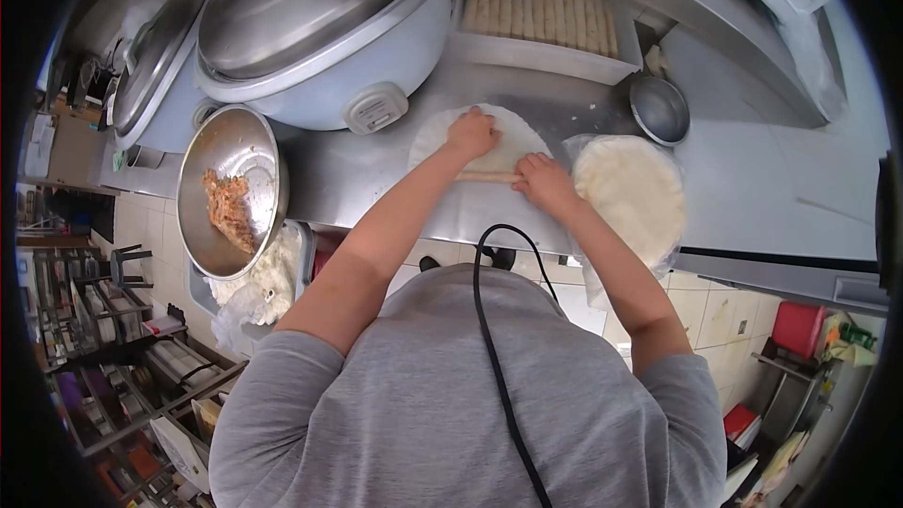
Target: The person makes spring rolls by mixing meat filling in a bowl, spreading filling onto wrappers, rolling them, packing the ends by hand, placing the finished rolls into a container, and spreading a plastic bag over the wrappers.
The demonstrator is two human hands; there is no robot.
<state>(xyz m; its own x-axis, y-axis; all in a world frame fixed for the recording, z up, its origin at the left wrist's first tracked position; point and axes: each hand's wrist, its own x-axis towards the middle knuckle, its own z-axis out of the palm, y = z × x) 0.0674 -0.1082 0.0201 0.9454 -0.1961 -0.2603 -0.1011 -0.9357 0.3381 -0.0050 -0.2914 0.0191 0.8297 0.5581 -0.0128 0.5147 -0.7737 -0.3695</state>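
Observation:
A thin round white wrapper sheet [515, 134] lies on the steel counter before me. Along its near part runs a narrow pale roll [484, 176]. My left hand [473, 134] rests on the sheet beyond the roll, its fingers bent; whether it pinches anything is hard to tell. At the roll's right end, my right hand [546, 181] has its fingers closed on the roll. A stack of round white wrappers [630, 193] sits in clear plastic just right of my right hand. To the left, a steel bowl [200, 216] holds reddish-brown minced filling [229, 211].
A white tray [541, 55] of finished rolls stands at the back. Beside it is a small metal bowl [658, 110]. Large lidded cookers [320, 85] occupy the back left. Under the steel bowl, a grey tub [200, 292] contains white shredded material [273, 277].

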